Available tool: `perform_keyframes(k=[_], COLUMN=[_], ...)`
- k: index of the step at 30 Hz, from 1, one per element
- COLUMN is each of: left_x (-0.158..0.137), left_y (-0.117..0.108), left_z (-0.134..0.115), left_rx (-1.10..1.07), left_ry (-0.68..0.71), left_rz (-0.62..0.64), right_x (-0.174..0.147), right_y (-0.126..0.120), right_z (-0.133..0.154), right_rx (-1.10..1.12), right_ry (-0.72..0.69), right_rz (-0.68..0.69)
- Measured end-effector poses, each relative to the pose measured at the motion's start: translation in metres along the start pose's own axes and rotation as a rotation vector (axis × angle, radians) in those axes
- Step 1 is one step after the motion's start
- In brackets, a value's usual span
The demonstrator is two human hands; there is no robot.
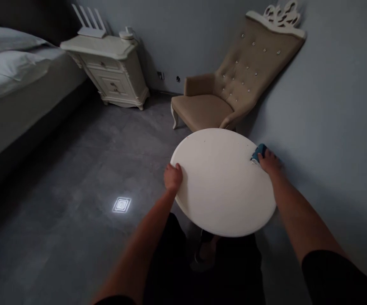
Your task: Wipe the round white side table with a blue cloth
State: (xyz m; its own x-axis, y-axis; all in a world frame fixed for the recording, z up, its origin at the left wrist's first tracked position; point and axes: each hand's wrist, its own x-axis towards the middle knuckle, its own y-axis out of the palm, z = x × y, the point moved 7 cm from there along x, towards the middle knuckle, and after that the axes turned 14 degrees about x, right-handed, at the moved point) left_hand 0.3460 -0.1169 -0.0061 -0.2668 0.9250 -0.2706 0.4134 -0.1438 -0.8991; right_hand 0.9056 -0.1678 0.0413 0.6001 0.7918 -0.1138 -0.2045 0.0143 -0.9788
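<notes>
Clock centred on the round white surface, 12 pointing away from the person; at 10, the bed (21, 99) with pillows; between 10 and 11, the nightstand (112, 70), its drawers shut, contents not visible; on its top a router (92, 32) with four upright antennas and, to its right, a small round white item (126, 36), contents if any cannot be told.

Left hand (173, 176) at 9, closed on the rim, thumb on top, finger ends hidden; the surface (224, 186) lies directly before the person, a few tiny specks near its far edge; an armchair (205, 111) at 12. Teal cloth (258, 154) on the surface near the edge at 2; right hand (270, 161) curled closed over it.

Judgement: firm left hold should prevent rocking; cloth best kept flat under even pressure, overlapping strokes from the rim inward, specks included; pushing hard at the edge could tip the top.
</notes>
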Motion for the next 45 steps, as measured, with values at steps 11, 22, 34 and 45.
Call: perform_keyframes(k=[11, 22, 34, 45], left_x=[-0.001, -0.006, 0.005, -0.027], left_y=[-0.010, -0.013, 0.005, 0.001], left_z=[0.015, 0.014, 0.020, 0.055], left_rx=[-0.216, -0.185, -0.230, -0.335], left_ry=[-0.096, -0.144, -0.122, -0.029], left_rz=[-0.140, -0.101, -0.012, -0.094], right_x=[-0.145, -0.128, -0.079, -0.203], right_y=[0.086, 0.056, 0.001, 0.061], right_z=[0.436, 0.315, -0.066, 0.290], right_rx=[0.198, 0.206, 0.077, 0.176], right_ry=[-0.601, -0.509, 0.050, -0.402], right_rz=[0.194, 0.174, -0.007, 0.167])
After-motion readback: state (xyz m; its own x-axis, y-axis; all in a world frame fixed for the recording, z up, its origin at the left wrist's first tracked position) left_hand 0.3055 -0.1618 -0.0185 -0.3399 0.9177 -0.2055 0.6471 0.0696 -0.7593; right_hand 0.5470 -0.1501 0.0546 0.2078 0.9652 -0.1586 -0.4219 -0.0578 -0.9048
